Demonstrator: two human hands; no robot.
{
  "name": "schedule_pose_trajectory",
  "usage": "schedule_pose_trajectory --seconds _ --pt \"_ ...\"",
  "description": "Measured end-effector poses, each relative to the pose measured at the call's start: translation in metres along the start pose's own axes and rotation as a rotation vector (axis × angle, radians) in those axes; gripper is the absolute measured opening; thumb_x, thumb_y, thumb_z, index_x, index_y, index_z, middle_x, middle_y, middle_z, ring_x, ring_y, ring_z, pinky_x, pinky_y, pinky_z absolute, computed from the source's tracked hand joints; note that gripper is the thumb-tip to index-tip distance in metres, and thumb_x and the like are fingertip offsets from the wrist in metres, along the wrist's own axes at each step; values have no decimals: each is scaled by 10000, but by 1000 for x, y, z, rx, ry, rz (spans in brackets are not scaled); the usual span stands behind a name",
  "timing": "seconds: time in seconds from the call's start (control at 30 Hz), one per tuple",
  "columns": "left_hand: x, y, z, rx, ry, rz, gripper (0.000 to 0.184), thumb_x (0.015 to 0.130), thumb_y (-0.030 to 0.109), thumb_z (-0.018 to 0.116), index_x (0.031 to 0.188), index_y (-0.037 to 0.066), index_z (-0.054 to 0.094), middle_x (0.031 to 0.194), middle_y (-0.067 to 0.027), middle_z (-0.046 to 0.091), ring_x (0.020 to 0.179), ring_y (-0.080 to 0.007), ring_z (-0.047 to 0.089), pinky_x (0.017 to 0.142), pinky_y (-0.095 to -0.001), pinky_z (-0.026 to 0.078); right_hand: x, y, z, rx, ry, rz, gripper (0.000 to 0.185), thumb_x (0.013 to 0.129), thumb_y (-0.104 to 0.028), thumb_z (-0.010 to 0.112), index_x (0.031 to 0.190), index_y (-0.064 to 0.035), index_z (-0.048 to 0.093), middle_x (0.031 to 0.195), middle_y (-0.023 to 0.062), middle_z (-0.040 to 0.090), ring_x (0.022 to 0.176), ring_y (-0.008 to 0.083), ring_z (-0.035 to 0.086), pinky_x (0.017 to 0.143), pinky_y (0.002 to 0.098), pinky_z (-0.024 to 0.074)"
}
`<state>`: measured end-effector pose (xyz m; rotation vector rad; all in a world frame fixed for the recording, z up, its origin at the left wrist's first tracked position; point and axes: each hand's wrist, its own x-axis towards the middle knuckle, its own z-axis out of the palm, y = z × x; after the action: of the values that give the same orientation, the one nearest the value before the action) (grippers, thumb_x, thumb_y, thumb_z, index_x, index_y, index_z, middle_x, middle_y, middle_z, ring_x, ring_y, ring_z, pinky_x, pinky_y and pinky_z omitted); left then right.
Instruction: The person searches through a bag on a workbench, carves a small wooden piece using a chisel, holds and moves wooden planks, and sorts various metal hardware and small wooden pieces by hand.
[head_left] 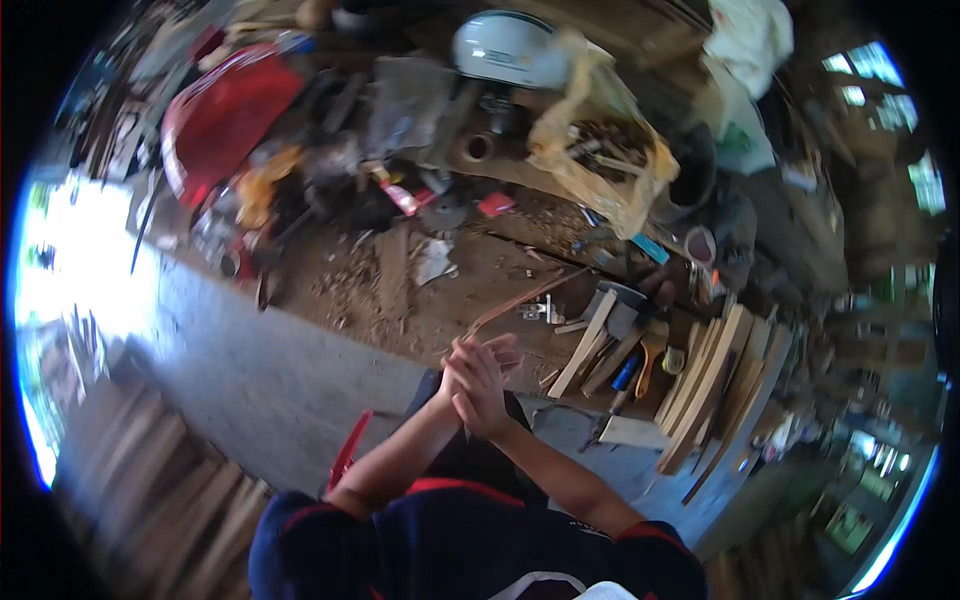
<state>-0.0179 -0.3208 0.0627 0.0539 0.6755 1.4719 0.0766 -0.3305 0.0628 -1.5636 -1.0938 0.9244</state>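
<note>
My left hand (451, 379) and my right hand (483, 396) are pressed together in front of my body, at the bench's near edge. Their fingers overlap and close against each other, and I see no tool in them. Just beyond the fingertips a thin reddish-brown wood strip (525, 297) slants over the bench; whether it touches the hands I cannot tell. A small metal fitting (541, 309) lies to the right of that strip. Further right are pale wood pieces (585, 343), a blue-handled tool (627, 372) and an orange-brown handle (648, 367).
Wood shavings litter the workbench (345, 300). At its back are a white helmet (508, 48), a yellowish plastic bag (630, 200) of scraps and a red curved panel (225, 115). Long wooden slats (712, 375) stick out over the right edge. Blurred stacked timber (150, 480) stands lower left.
</note>
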Motion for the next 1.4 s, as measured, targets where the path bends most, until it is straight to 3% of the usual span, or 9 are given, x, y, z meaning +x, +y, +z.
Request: schedule_pose_trajectory --seconds 0.07,0.13,0.27,0.4,0.5,0.63,0.83,1.1,1.4 --pt "-9 -4 13 -30 -195 126 522 946 310 398 1392 62 283 1377 -102 384 1279 -260 370 1025 -402 314 36 -107 24 -307 -928 -783 708 922 -502 269 1441 -36 148 1479 176 213 1378 323 177 1102 474 86" --pt "-23 53 128 -1 68 575 597 930 385 408 1401 46 269 1479 -100 229 1377 -267 189 1068 -439 237 29 -131 36 -174 -949 -535 730 896 -573 252 1436 -82 213 1483 191 196 1388 342 108 1090 552 50" --pt "-34 129 120 1290 -656 871 470 955 311 329 1343 55 396 1404 -180 354 1342 -301 270 1072 -469 194 34 -143 47 920 -603 1070 739 912 -594 269 1429 -70 203 1475 157 214 1380 296 156 1114 420 122" --pt "-17 97 49 1045 292 -298 541 954 445 318 1257 28 483 1226 -176 544 1143 -325 517 942 -437 415 13 -216 32 353 -820 621 531 980 -405 258 1408 -91 268 1458 141 272 1376 295 183 1092 510 74" --pt "-8 47 -5 47 30 -217 561 918 502 370 1164 30 547 1130 -133 603 1061 -271 571 903 -373 455 2 -224 13 -496 -962 -697 505 968 -344 255 1408 -97 285 1466 107 268 1372 314 198 1073 555 16" --pt "-25 91 21 -342 -649 -527 355 923 396 385 1092 121 534 1192 -83 510 1107 -236 484 918 -375 397 10 -127 1 -723 -754 -1098 519 947 -312 340 1407 -80 280 1427 162 317 1319 348 301 1068 538 152" --pt "-119 204 129 127 -447 -363 356 945 384 353 1134 131 516 1251 -108 503 1099 -220 499 937 -366 368 5 -50 -42 -341 -623 -201 491 737 -152 714 1153 -36 481 1157 201 515 1024 345 542 908 391 439" --pt "-248 288 297 1339 -756 1853 212 800 78 567 989 175 562 933 -96 628 746 -217 582 571 -340 427 1 -18 -115 -335 -318 -354 242 727 -196 752 780 15 646 697 99 648 643 245 604 690 344 475" --pt "-274 223 338 1289 -804 1509 248 711 68 631 934 159 573 842 -68 617 655 -192 575 503 -310 418 -3 11 -163 -225 -202 43 459 964 -414 376 1054 12 521 881 185 650 812 268 631 751 349 489"
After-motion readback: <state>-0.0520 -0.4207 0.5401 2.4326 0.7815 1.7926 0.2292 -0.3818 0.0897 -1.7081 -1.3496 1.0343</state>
